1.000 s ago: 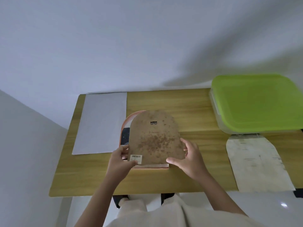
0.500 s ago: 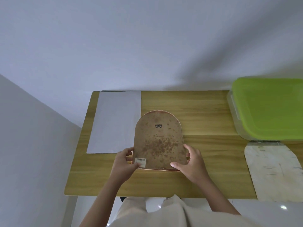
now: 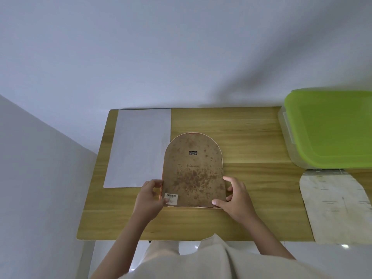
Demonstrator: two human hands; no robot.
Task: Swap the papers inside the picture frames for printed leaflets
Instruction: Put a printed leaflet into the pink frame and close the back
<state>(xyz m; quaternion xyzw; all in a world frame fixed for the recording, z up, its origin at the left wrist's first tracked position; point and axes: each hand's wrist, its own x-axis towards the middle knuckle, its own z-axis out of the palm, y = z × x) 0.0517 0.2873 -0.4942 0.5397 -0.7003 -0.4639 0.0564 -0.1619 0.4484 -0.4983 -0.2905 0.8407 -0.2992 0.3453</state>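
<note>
Near the centre of the frame lay an arch-shaped picture frame (image 3: 193,172), face down on the wooden table (image 3: 251,137), with its brown spotted backing board turned up. Held at both lower corners: left hand (image 3: 150,200) curled round the left edge with the thumb on the board, right hand (image 3: 234,200) with thumb on the lower right corner and fingers round the side edge. Looked as if the board was just being seated into the frame or about to be lifted out; could not tell which.

Judged as risks: board possibly sitting crooked in the rim, so that a push on one corner only could jam it or crease the sheet inside; also possible sliding of the frame toward the near table edge if pulled.

Seen at the left, touching the frame's edge: a blank white sheet (image 3: 138,146). Seen at the right: an arch-cut printed paper (image 3: 334,206), partly over the table edge, and above it a clear box with a green lid (image 3: 332,125).

As for writing: only a small barcode sticker (image 3: 171,198) at the lower left of the board, text too small to read. Faint print on the arch-cut paper, also unreadable.
</note>
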